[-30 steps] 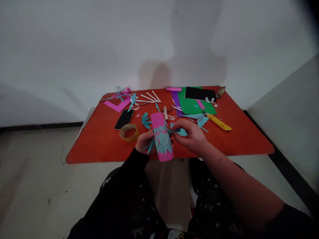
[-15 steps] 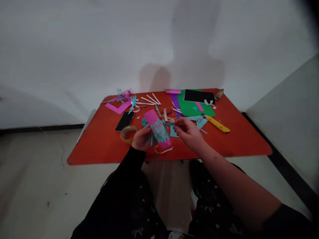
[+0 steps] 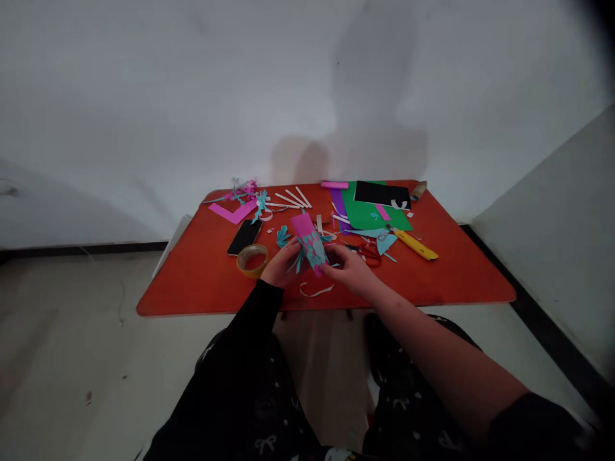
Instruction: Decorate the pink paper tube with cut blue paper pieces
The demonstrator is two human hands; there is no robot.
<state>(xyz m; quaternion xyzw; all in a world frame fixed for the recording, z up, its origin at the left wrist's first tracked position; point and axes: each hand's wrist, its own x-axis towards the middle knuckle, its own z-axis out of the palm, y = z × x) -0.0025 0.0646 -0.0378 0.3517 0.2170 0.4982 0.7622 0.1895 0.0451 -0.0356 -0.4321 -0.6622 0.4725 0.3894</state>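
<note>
A pink paper tube (image 3: 312,248) banded with pointed teal layers is held at a tilt above the table's near middle. My left hand (image 3: 282,264) grips its left side, fingers partly hidden behind it. On its lower right, my right hand (image 3: 349,270) is closed with the thumb on the tube's front. Pleated teal paper fans (image 3: 283,237) stick out around the tube; whether each is fixed to it I cannot tell. Below the hands lies a curled white strip (image 3: 316,291). Scissors with red handles (image 3: 368,255) rest just right of my right hand.
On the red table (image 3: 192,291) are a tape roll (image 3: 252,260), a phone (image 3: 245,237), white paper sticks (image 3: 294,198) and a yellow utility knife (image 3: 416,245). Green paper (image 3: 369,214) and a black sheet (image 3: 382,194) lie at the back right, paper scraps (image 3: 245,192) at back left.
My right hand has moved left from a teal paper piece onto the tube's lower end. The tube has turned slightly more upright, and the red-handled scissors now show.
</note>
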